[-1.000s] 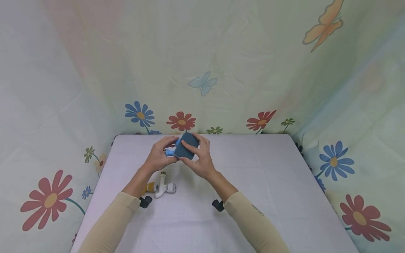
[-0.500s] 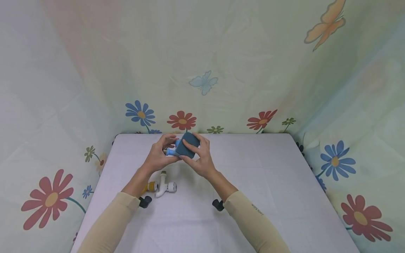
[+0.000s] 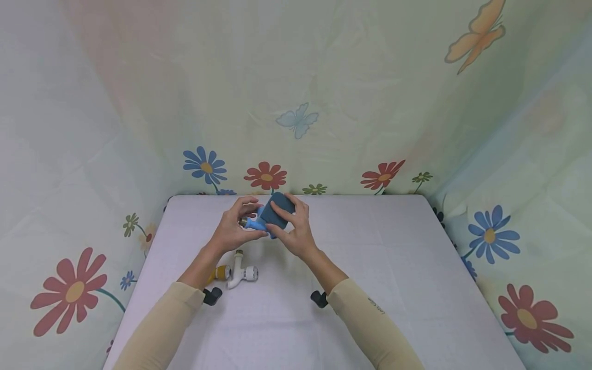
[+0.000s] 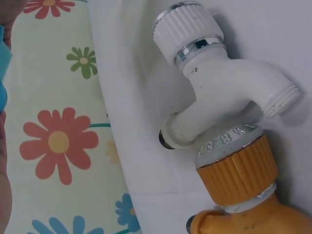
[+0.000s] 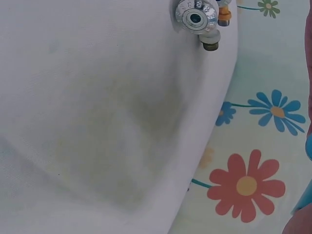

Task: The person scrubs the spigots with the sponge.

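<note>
Over the far part of the table, in the head view, my left hand [image 3: 233, 226] grips a blue tap [image 3: 255, 224] with a brass threaded end that points left. The fingers of my right hand [image 3: 298, 231] pinch a dark teal, rounded rectangular pad [image 3: 274, 218], which lies against the right side of the tap and hides part of it. Both wrist views catch only slivers of this: the blue tap [image 4: 4, 61] at the left edge of the left one, and blue again at the right edge of the right one.
A white tap [image 3: 238, 272] lies on the white-covered table [image 3: 393, 288], nearer than the hands. Beside it is an orange tap [image 4: 239, 170], partly behind the left forearm in the head view. A flowered curtain [image 3: 333, 67] hangs behind and along the sides.
The blue tap has shifted slightly right, and its brass end has come into view beside the left fingers. The pad and right hand have moved a little right with it.
</note>
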### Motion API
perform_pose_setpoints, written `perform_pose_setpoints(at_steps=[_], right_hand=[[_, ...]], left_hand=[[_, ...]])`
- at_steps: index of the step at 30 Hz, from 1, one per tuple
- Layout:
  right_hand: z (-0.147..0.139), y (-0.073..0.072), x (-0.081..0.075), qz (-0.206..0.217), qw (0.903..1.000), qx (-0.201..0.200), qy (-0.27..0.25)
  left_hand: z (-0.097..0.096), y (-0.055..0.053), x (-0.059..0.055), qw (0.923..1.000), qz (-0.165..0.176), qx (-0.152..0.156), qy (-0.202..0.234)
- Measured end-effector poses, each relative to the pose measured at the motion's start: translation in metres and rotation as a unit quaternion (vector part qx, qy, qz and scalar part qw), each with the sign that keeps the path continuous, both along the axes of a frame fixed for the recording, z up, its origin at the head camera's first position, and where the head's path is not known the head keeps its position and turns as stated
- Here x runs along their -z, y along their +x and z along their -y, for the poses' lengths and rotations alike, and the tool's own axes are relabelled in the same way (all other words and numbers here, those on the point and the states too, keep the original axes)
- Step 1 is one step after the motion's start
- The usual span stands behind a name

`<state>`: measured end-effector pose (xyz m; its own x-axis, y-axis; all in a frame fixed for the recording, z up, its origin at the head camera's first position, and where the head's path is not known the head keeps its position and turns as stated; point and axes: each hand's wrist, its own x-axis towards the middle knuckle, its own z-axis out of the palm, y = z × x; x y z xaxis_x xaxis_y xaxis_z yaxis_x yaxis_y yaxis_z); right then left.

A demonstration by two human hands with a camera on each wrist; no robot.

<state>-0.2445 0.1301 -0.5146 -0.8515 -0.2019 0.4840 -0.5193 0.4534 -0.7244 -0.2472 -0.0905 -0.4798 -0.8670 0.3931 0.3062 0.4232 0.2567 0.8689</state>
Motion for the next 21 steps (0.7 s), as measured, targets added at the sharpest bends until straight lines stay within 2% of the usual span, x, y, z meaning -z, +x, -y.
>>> perform_pose_setpoints(at_steps=[6, 21], right_hand=[[-0.001, -0.0027, 0.0015, -0.003, 1.0, 0.008, -0.004], [-0.0037, -0.0065, 0.0042, 0.007, 0.9996, 0.025, -0.011]], left_hand=[[-0.0015, 0.002, -0.0012, 0.9999, 0.0, -0.006, -0.014], [-0.0034, 0.0039, -0.0023, 0.9999, 0.013, 0.0, -0.004]])
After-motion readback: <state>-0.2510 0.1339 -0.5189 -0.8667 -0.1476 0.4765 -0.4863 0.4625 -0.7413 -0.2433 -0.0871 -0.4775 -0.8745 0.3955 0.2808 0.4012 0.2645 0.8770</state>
